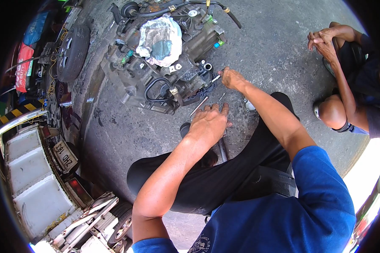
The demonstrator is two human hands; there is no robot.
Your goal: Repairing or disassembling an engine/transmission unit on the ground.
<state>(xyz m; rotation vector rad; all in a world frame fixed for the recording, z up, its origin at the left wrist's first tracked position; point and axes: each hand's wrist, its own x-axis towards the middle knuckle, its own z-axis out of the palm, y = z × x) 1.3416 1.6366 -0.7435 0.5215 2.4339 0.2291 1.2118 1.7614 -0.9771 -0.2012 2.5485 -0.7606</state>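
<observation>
The concrete floor [274,46] fills most of the frame, grey and stained dark with oil near the middle. At the left edge stands a white vehicle [33,185] with a number plate, and above it, in the upper left, a tyre [73,51] leans among clutter. In the upper middle lies a big greasy gearbox [156,71], its top stuffed with a crumpled plastic bag [160,40] and a black hose curving off its upper end. In the upper right a 2nd person [350,84] squats with hands clasped, well apart from the work.

The person wearing the camera sits low in the lower middle, in a blue shirt and black trousers, both forearms reaching up toward the gearbox. The right hand [232,79], just right of centre, has its grip closed on a small metal tool [215,78] whose tip sits at the gearbox's right end, beside a round port. The left hand [209,122], at centre, rests palm down with fingers spread over a dark bar on the floor; whether it grips anything I cannot tell. A thin metal rod [199,106] lies on the floor just above the left hand, between it and the gearbox.
</observation>
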